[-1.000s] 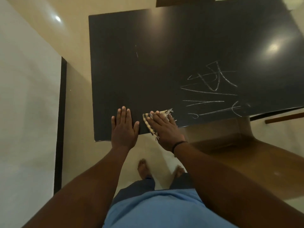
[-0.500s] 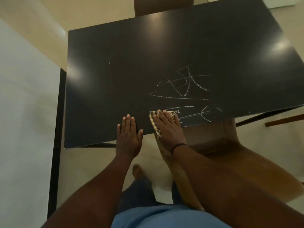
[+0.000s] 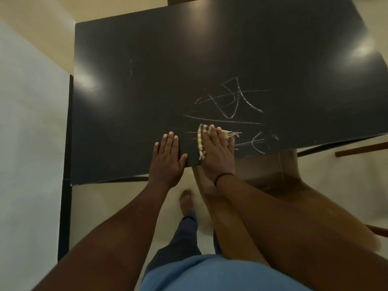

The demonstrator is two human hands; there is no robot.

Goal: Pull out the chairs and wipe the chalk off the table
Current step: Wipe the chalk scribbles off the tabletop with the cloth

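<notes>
A black table (image 3: 168,70) fills the upper view, with white chalk scribbles (image 3: 228,101) near its front right edge. My right hand (image 3: 218,152) presses flat on a striped, fringed cloth (image 3: 200,139), which lies over the lower chalk lines. My left hand (image 3: 167,158) rests flat and empty on the table's front edge, just left of the cloth. A short faint chalk stroke (image 3: 131,69) marks the table's left part. A wooden chair (image 3: 294,196) stands pulled out below my right arm.
A second chair's back (image 3: 182,0) shows at the table's far edge. A white wall (image 3: 27,143) with a dark baseboard runs along the left. A wooden bar (image 3: 361,149) shows at the right. My bare foot (image 3: 185,200) stands on the pale floor.
My right hand and the cloth have slid forward and to the right, onto the lower chalk lines. My left hand stays flat on the table edge. The view has shifted right.
</notes>
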